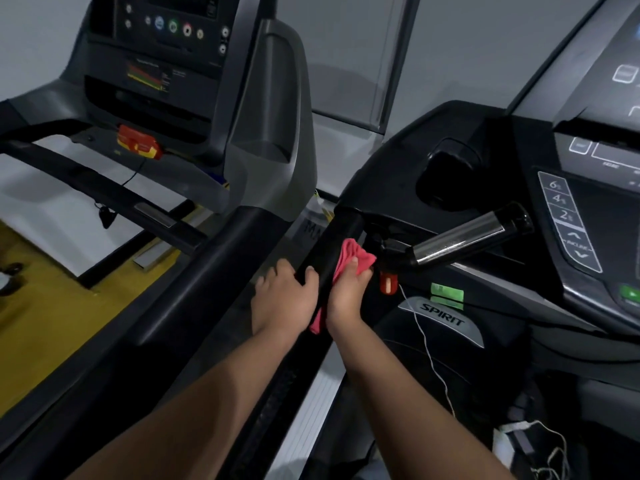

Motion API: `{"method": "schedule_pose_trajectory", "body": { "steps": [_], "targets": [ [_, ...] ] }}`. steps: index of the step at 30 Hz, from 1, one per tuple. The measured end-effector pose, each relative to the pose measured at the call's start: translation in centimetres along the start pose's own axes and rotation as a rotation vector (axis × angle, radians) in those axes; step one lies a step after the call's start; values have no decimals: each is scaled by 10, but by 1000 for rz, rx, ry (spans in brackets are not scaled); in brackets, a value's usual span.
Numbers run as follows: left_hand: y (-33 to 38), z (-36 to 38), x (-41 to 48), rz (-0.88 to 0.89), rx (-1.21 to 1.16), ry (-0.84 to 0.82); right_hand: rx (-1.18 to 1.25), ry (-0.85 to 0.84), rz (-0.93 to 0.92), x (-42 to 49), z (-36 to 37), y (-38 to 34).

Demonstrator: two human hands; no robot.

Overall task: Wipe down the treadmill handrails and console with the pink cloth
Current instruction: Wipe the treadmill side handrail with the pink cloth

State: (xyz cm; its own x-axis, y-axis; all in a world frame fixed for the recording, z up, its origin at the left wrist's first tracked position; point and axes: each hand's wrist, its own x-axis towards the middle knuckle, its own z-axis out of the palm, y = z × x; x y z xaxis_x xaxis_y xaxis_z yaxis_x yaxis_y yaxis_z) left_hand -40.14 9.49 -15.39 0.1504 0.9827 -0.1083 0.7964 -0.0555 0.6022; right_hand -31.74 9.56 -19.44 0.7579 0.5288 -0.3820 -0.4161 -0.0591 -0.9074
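Observation:
A black handrail [341, 237] of the right-hand treadmill runs diagonally through the middle of the view. My right hand [346, 292] grips the pink cloth [353, 258] wrapped around this rail, with a cloth end hanging out below the hand. My left hand [282, 299] grips the same rail from its left side, right beside the cloth. The console [571, 216] with numbered incline keys lies to the right. A chrome pulse grip [464, 239] sticks out just right of the cloth.
A second treadmill with its console [173, 39] and a red safety key [138, 145] stands on the left. A red clip [387, 284] with a white cord [429, 355] hangs below the pulse grip. Yellow floor [38, 323] shows at the left.

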Motion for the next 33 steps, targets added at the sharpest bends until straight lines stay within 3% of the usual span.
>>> {"method": "schedule_pose_trajectory", "body": {
  "steps": [5,9,14,18,21,24,30,33],
  "targets": [
    [0,1,1,2,15,-2,281,-208,470,16,-8,-2],
    [-1,2,3,-17,13,-14,241,-263,572,23,-4,-1],
    [-2,2,5,-40,-31,-30,75,-290,553,32,5,-15],
    [-3,2,5,-46,-27,-37,174,-412,470,25,5,-14],
    [-2,1,5,-43,-40,-37,177,-438,549,20,-3,-9],
    [-2,1,4,-49,-47,-42,106,-355,602,14,-13,-11],
    [-1,1,5,-48,-26,-42,161,-337,372,-6,-35,-29],
    [-1,1,4,-49,-18,-39,-30,-288,136,-6,-26,-34]
  ]
}}
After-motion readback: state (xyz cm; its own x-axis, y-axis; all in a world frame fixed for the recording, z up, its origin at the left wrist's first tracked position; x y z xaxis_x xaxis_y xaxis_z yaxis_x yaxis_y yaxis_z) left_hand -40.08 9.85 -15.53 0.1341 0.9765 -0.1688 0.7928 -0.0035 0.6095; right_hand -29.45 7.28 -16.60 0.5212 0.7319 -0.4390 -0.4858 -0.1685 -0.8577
